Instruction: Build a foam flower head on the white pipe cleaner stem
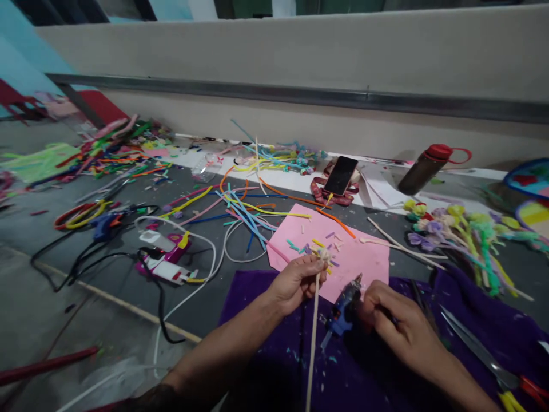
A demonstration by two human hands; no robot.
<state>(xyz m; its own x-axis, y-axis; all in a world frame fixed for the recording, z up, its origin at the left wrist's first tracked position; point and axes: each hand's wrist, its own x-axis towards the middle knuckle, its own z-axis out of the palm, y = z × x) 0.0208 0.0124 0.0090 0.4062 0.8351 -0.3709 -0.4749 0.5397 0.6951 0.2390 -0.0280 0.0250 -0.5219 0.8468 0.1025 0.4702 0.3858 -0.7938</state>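
left hand (295, 281) pinching thin pale wooden stick (313, 332) upright, fingers closed near its tufted top | right hand (397, 323) gripping blue glue gun (344, 312) over purple cloth (472, 320), beside pink paper sheet (364, 252)

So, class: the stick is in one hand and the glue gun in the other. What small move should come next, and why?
Probably bring the glue gun nozzle up to the small pale bud at the top of the stick. The left hand pinches the stick just under the bud, while the right hand grips the gun, whose tip points that way but sits apart from it.
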